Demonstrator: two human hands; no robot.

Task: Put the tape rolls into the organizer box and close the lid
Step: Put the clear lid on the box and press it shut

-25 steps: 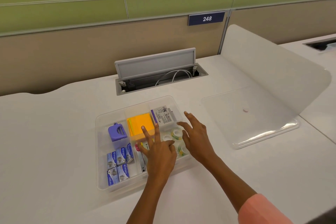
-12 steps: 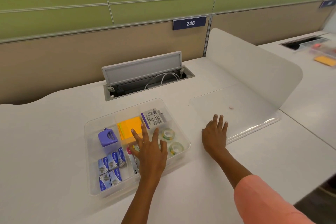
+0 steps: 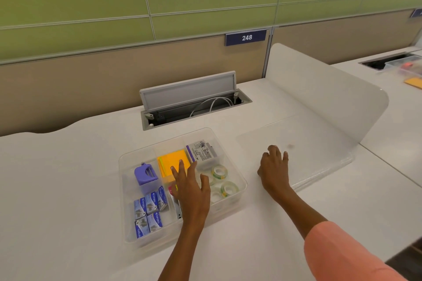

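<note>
A clear organizer box (image 3: 241, 179) sits uncovered on the white desk. Clear tape rolls (image 3: 219, 171) with green-yellow cores lie in its right compartment. My left hand (image 3: 191, 191) hovers flat over the box's middle, fingers spread, holding nothing. The clear lid (image 3: 319, 150) lies flat on the desk to the right of the box. My right hand (image 3: 272, 170) rests on the lid's near left edge, fingers apart; whether the fingers grip the edge I cannot tell.
The box also holds a purple sharpener (image 3: 144, 173), orange sticky notes (image 3: 172, 162), blue staple boxes (image 3: 148, 212) and a white packet (image 3: 202, 153). An open cable hatch (image 3: 194, 102) lies behind. A white divider (image 3: 324, 89) rises at the right.
My right hand left the tape compartment and moved right onto the lid's edge. My left hand stayed over the box. The view shifted slightly.
</note>
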